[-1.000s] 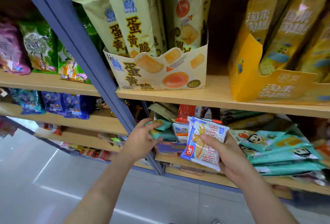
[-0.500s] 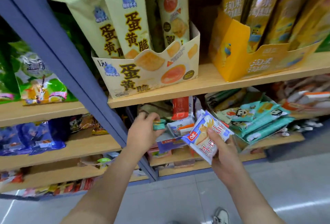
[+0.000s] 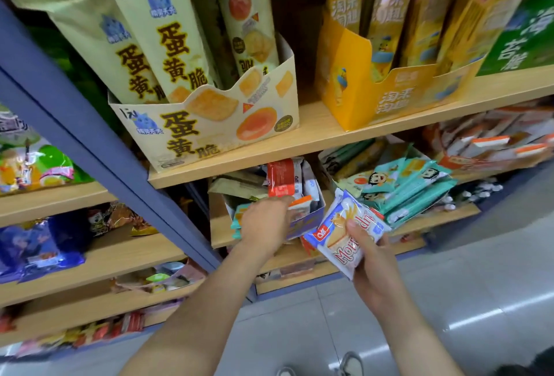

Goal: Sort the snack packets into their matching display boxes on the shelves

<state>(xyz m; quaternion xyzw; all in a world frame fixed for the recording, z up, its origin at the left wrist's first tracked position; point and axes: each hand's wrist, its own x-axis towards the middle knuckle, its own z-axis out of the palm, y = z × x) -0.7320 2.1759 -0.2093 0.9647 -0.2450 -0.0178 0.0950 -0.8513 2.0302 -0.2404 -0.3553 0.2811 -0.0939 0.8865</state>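
Note:
My right hand [image 3: 374, 270] grips a white and blue snack packet [image 3: 344, 234] with red lettering, held in front of the lower shelf. My left hand [image 3: 263, 225] reaches into a small blue display box [image 3: 311, 219] on that shelf, back upward, fingers stretched toward a white and orange packet [image 3: 301, 206]. Teal packets [image 3: 238, 219] lie just left of and under the hand. A red packet [image 3: 280, 177] stands behind in the same box. The palm side of my left hand is hidden.
Above, a cream display box [image 3: 209, 135] and a yellow one [image 3: 359, 96] hold tall bags. Teal cartoon packets [image 3: 404, 186] are piled to the right. A blue shelf upright [image 3: 90, 135] slants left of my arm. Grey floor and a shoe [image 3: 350, 363] show below.
My left hand has pushed further into the blue box, and the teal packet it pinched no longer shows at its fingertips. The right hand still holds its packet.

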